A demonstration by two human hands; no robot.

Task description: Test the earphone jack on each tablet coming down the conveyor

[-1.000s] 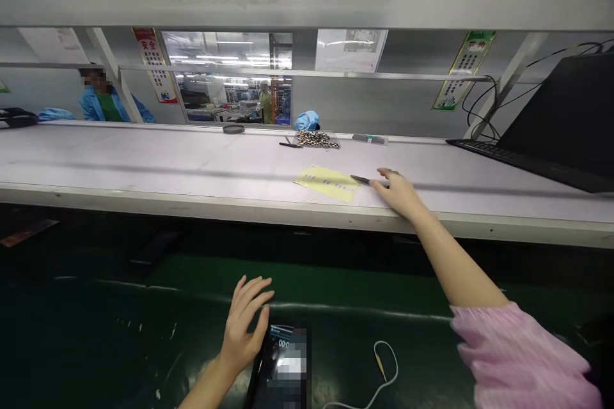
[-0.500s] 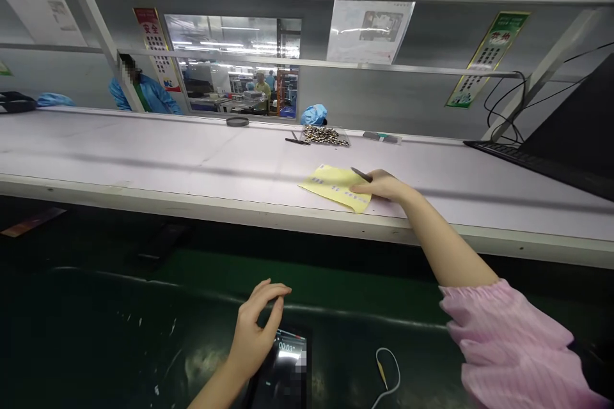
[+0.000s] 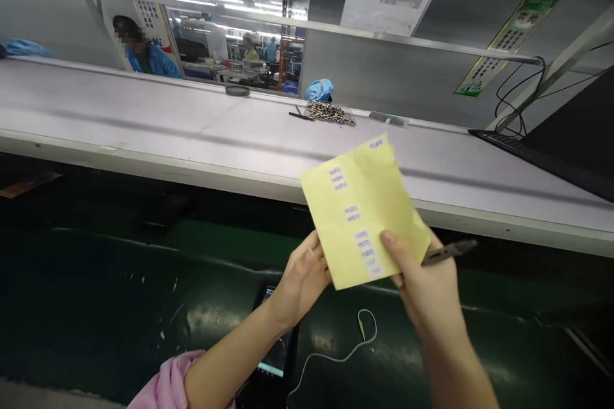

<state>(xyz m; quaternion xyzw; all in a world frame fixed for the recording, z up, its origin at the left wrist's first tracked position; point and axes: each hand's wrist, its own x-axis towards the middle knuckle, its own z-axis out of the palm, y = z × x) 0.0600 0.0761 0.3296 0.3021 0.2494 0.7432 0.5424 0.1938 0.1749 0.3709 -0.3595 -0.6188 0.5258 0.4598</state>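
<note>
Both my hands hold up a yellow sheet (image 3: pixel 364 204) with several small white labels stuck on it, in front of the shelf edge. My right hand (image 3: pixel 422 284) pinches the sheet's lower right corner with the thumb and also grips dark tweezers (image 3: pixel 448 251) that stick out to the right. My left hand (image 3: pixel 304 278) is closed on the sheet's lower left edge from behind. Below my left forearm a phone (image 3: pixel 273 358) lies on the dark green belt (image 3: pixel 96 294), its screen lit.
A long white shelf (image 3: pixel 192 134) runs across, carrying a tray of small metal parts (image 3: pixel 330 113), a black tool (image 3: pixel 301 116), a dark ring (image 3: pixel 238 90) and a keyboard (image 3: pixel 522 150) at right. A thin white cable (image 3: pixel 350 348) lies on the belt. A person in blue (image 3: pixel 148 54) is behind the shelf.
My right hand lifted the yellow sheet and tweezers off the shelf and brought them toward me. My left hand left the phone and took the sheet's lower left edge.
</note>
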